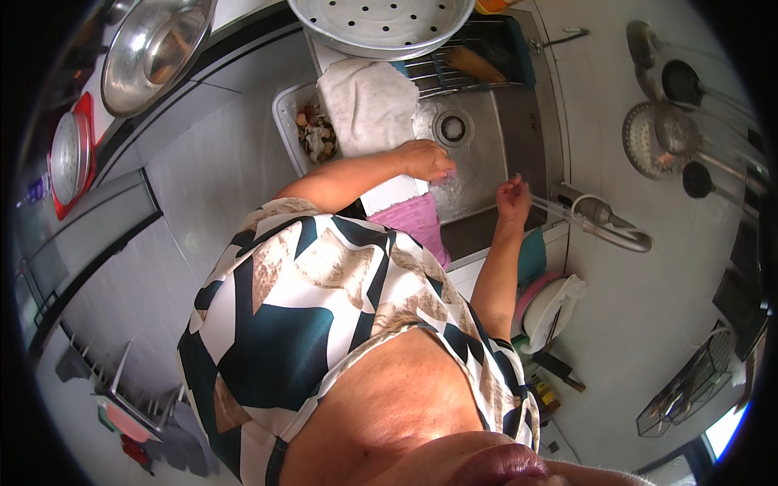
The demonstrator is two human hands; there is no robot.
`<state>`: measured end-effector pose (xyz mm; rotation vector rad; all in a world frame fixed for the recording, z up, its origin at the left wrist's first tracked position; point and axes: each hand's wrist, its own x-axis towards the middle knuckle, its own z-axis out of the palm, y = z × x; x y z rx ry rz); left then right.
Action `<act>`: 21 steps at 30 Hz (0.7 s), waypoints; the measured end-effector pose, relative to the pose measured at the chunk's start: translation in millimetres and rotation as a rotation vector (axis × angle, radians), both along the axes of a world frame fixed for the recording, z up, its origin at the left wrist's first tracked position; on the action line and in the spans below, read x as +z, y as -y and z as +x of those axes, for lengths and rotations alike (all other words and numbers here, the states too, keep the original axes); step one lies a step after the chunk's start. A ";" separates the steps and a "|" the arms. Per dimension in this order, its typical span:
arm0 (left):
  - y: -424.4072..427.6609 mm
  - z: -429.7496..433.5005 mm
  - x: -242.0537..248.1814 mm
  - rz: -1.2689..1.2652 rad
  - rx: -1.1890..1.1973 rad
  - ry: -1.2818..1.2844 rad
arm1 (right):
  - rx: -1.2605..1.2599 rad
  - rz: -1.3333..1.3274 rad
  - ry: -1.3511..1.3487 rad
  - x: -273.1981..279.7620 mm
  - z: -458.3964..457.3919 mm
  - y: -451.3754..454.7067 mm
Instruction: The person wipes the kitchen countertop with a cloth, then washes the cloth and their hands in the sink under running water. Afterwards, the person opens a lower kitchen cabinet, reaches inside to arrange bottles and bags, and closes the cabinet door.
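My left hand (430,161) is over the near left side of a stainless steel sink (477,173), its fingers curled downward. Something small and purplish shows at its fingertips, too blurred to name. On the sink's right side my right hand (513,199) is raised with bent fingers, close to the clear streak of water (550,208) that reaches from the faucet (608,226). Whether it holds anything is unclear. Water spreads over the basin floor near the drain (453,129). A white towel (368,106) and a pink cloth (413,225) lie along the sink's near edge.
Left of the towel, a white bin (284,121) holds food scraps. A perforated aluminium steamer tray (383,24) and a dish rack (425,73) stand beyond. Ladles and skimmers (656,136) hang on the right wall. Stacked bowls (553,313) sit by my right arm.
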<state>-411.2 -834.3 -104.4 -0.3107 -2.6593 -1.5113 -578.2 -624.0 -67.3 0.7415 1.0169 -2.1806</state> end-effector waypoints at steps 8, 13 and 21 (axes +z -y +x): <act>-3.0 -22.4 21.2 -0.024 0.018 0.110 | 0.100 0.130 -0.227 20.2 7.6 -1.7; -23.5 -73.6 15.1 0.636 0.290 0.316 | 0.324 0.521 -0.301 19.9 3.6 -12.9; -61.1 -143.4 70.2 0.813 0.177 0.487 | 0.597 0.433 -0.533 41.6 -5.4 0.2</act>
